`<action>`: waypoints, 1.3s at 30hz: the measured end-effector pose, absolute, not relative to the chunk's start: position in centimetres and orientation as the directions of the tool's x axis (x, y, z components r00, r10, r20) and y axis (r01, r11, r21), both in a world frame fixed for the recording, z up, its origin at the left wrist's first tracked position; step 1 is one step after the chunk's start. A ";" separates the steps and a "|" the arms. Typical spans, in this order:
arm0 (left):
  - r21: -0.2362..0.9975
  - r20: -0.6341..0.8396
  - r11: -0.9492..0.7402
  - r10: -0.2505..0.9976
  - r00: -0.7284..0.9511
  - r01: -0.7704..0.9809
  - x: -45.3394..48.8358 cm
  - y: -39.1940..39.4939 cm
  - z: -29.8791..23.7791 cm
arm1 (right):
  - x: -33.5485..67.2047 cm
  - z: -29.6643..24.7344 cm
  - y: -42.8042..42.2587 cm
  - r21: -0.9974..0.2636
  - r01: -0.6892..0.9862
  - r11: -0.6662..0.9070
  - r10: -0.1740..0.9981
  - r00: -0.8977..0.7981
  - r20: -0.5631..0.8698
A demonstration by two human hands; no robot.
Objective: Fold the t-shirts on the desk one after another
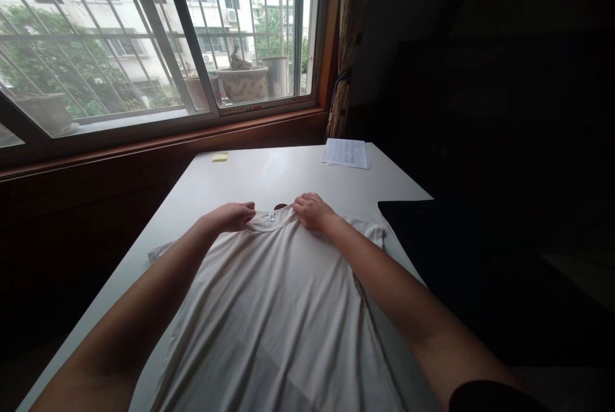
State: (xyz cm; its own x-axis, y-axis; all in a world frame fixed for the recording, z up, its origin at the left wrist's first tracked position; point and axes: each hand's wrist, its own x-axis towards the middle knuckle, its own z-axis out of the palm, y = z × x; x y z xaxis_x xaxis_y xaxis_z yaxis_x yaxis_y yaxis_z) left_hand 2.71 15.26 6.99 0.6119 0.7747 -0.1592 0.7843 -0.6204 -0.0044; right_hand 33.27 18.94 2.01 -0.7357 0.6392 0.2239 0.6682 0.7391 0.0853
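A white T-shirt (283, 296) is spread over the table with its neckline at the far end and its body running toward me in long folds. My left hand (235, 216) is closed on the left side of the collar. On the collar's right side, my right hand (313, 211) pinches the fabric too. Between both hands the neck opening shows a small label (271, 215). A dark round thing (280, 206), partly hidden, peeks out just behind the collar. The sleeves lie out to either side, partly covered by my forearms.
The white table (269, 175) narrows toward a barred window (158, 34). A yellow sticky-note pad (220, 157) lies at its far left, printed papers (346, 152) at its far right. A tied curtain (343, 59) hangs beside the window. Something dark (413, 232) adjoins the right edge.
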 end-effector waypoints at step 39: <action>-0.050 -0.013 -0.363 0.932 0.363 0.931 1.3 15.6 2.4 | 35.4 -1.4 19.3 -0.308 0.772 0.556 0.829 -0.483 0.283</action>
State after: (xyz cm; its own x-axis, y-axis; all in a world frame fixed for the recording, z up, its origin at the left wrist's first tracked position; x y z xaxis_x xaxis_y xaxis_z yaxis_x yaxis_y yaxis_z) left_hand 1.27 15.63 2.45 0.3626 0.9318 -0.0129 0.9305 -0.3628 -0.0498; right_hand 35.44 19.28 -1.41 -0.4830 0.8285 0.2832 0.7724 0.5555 -0.3078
